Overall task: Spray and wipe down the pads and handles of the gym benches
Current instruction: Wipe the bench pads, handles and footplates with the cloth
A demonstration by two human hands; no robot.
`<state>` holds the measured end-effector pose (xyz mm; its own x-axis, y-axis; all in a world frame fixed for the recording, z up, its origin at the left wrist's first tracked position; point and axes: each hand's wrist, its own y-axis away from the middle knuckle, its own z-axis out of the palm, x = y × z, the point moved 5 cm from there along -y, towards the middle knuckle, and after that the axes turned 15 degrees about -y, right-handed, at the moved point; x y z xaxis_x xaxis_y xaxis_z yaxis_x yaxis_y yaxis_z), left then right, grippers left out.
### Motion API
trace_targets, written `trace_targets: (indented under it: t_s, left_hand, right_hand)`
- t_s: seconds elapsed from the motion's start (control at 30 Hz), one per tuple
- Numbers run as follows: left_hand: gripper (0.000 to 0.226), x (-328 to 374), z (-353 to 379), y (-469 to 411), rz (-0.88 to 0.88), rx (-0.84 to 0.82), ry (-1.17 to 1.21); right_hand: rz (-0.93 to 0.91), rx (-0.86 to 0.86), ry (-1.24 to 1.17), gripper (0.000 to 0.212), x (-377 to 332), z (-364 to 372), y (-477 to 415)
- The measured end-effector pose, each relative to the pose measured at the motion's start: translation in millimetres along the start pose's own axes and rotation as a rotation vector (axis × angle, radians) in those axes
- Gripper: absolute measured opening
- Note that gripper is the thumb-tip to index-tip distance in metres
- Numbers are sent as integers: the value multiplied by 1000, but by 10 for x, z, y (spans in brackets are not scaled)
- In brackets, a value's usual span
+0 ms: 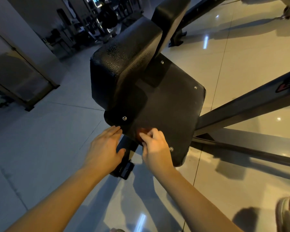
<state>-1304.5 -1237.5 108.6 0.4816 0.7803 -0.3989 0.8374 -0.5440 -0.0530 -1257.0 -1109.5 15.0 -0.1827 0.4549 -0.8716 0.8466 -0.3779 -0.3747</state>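
A black gym bench fills the middle of the view. Its textured pad [117, 67] stands up on the left, and a second pad [171, 14] rises behind it. Below them lies a flat black panel [171, 111] with metal rivets at its corners. My left hand [105, 148] is flat with straight fingers, the fingertips at the panel's near left corner. My right hand [156, 148] rests on the panel's near edge with curled fingers that pinch a small reddish-brown thing [141, 131], too blurred to name.
A black frame beam [241, 106] runs right from under the panel, with a floor rail [249, 148] below it. A black foot bracket [126, 168] sits under my hands. The floor is glossy tile. A slippered foot [288, 213] shows bottom right. More gym gear and a person [109, 17] stand far back.
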Motion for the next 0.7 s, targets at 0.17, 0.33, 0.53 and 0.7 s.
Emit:
trace_targets:
  t_s: [0.17, 0.33, 0.53, 0.7]
  left_hand:
    - [83, -47, 74, 56, 36, -42, -4]
    - [81, -66, 84, 19, 54, -32, 5]
    - [80, -36, 81, 20, 45, -24, 11]
    - [78, -63, 59, 30, 29, 2, 44]
  right_hand:
    - [-70, -93, 82, 56, -34, 155, 106]
    - [150, 36, -33, 31, 283, -130, 384]
    - [410, 365, -262, 33, 315, -27, 228]
    - [80, 86, -210, 30, -188, 262, -28]
